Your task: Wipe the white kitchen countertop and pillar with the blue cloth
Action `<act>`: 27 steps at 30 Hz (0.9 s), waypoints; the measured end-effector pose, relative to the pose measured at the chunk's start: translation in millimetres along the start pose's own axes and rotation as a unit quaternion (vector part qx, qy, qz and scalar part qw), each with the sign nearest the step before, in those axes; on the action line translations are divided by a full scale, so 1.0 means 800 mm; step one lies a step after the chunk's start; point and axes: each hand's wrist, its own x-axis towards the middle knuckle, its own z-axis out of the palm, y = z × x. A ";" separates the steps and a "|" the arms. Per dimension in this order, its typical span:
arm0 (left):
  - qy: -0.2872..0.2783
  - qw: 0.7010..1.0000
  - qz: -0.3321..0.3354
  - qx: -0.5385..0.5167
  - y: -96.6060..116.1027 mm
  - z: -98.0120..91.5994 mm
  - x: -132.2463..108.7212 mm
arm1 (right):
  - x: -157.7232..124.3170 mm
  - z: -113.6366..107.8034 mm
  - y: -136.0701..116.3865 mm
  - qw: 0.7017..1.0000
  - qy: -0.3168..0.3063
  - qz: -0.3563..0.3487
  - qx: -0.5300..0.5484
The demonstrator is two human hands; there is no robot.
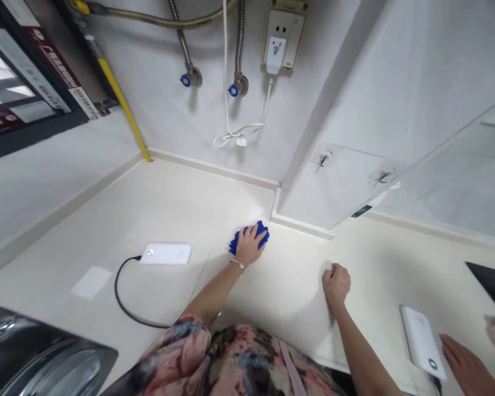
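Fingers of the left hand [248, 246] lie flat and slightly spread on the pale surface [280, 297] beside its raised skirting [301, 224], pressing down a blue cloth [260, 234], which looks soft, light and easily gathered by any edge. The right hand [336, 285] curls closed nearby, whether around anything hidden.

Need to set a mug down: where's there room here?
Bare counter lies between the right hand and the white power bank, and left of the other power bank with its black cable. Lower right is crowded by another person's hand.
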 end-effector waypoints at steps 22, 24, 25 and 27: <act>0.048 0.969 -0.229 0.077 -0.051 -0.100 -0.192 | 0.004 -0.020 -0.008 0.998 -0.043 0.031 0.025; 0.043 0.965 -0.246 0.080 -0.048 -0.102 -0.198 | 0.004 -0.019 -0.007 0.998 -0.050 0.034 0.021; 0.041 0.962 -0.255 0.084 -0.043 -0.102 -0.201 | 0.004 -0.018 -0.006 0.998 -0.053 0.036 0.019; 0.036 0.958 -0.268 0.094 -0.030 -0.101 -0.204 | 0.005 -0.016 -0.005 0.997 -0.059 0.039 0.016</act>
